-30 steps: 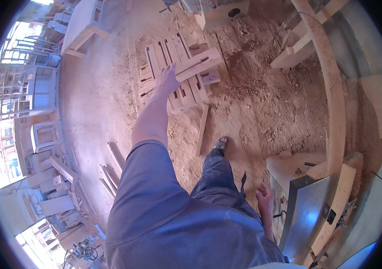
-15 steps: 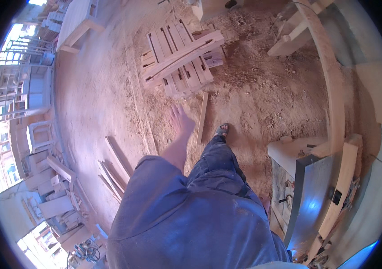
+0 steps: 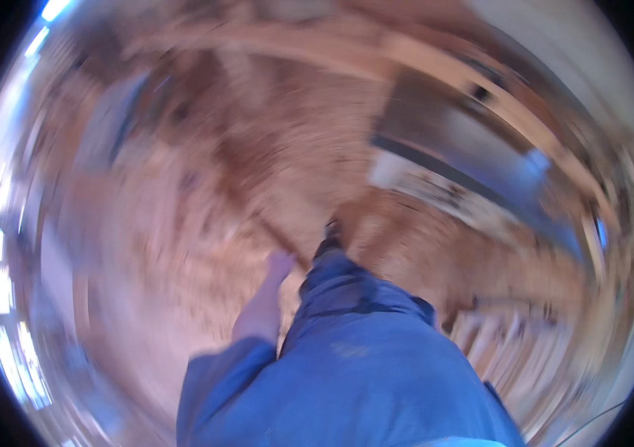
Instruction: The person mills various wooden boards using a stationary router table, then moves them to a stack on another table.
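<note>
My left hand (image 3: 281,262) hangs low over the dusty brown floor (image 3: 205,276), in front of my blue clothing. Motion smears its fingers, and nothing can be made out in them. Nearest to it lies a thin wooden strip (image 3: 281,237) on the floor, just ahead. My foot (image 3: 332,228) shows to the right of the strip. My right hand is hidden behind my body or out of the picture.
To the right stands a machine with a shiny flat metal top (image 3: 444,134) and a long pale wooden beam (image 3: 518,108) along it. Several pale wooden pieces (image 3: 514,343) lie side by side at the lower right. Bright openings line the left rim.
My body and view have turned to the right, so the machine now lies ahead on the right. The slatted wooden stack is no longer distinct. My left hand has come lower and closer.
</note>
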A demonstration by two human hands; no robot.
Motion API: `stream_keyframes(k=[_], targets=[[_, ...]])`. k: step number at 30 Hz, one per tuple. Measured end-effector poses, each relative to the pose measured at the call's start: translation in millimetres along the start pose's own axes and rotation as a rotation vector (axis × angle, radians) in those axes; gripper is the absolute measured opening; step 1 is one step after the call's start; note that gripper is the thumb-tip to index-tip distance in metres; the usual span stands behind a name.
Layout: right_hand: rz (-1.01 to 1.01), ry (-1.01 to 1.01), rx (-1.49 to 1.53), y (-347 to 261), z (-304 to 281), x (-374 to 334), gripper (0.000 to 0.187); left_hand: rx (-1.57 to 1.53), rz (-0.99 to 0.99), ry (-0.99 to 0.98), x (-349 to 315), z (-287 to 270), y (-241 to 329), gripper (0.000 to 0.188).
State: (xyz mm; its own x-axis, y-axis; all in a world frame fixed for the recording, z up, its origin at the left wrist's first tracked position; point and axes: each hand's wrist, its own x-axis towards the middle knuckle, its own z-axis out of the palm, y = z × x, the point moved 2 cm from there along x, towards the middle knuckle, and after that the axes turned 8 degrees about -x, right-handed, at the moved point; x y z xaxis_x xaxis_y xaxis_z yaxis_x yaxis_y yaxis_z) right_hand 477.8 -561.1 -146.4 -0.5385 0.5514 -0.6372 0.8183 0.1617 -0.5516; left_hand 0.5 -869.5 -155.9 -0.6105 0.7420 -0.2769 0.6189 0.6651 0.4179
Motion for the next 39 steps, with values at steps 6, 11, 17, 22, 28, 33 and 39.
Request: stream_keyframes(k=[6, 11, 17, 22, 28, 33, 39], targets=[[0.295, 0.173, 0.166, -41, -4, -70, 0.048, -0.124, -0.170, -0.515, 13, 5, 62, 0.033], [0.154, 0.303, 0.394, -12, 5, -45, 0.048, 0.116, -0.013, -0.798, 78, 15, 140, 0.038], [0.484, 0.419, 0.329, 15, -72, -37, 0.046, 0.287, 0.395, -0.854, 225, 42, 246, 0.045], [0.747, 0.649, 0.580, 54, -133, -67, 0.048, -0.027, 0.969, -0.740, 273, 45, 471, 0.032], [0.783, 0.653, 0.612, 36, -180, -51, 0.046, -0.109, 1.099, -0.916, 292, 58, 556, 0.028], [0.732, 0.628, 0.466, 48, -196, -22, 0.044, -0.457, 0.335, -1.057, 335, 97, 511, 0.032], [0.752, 0.665, 0.424, 93, -308, -7, 0.034, -0.345, 0.379, -0.991, 333, 109, 454, 0.035]])
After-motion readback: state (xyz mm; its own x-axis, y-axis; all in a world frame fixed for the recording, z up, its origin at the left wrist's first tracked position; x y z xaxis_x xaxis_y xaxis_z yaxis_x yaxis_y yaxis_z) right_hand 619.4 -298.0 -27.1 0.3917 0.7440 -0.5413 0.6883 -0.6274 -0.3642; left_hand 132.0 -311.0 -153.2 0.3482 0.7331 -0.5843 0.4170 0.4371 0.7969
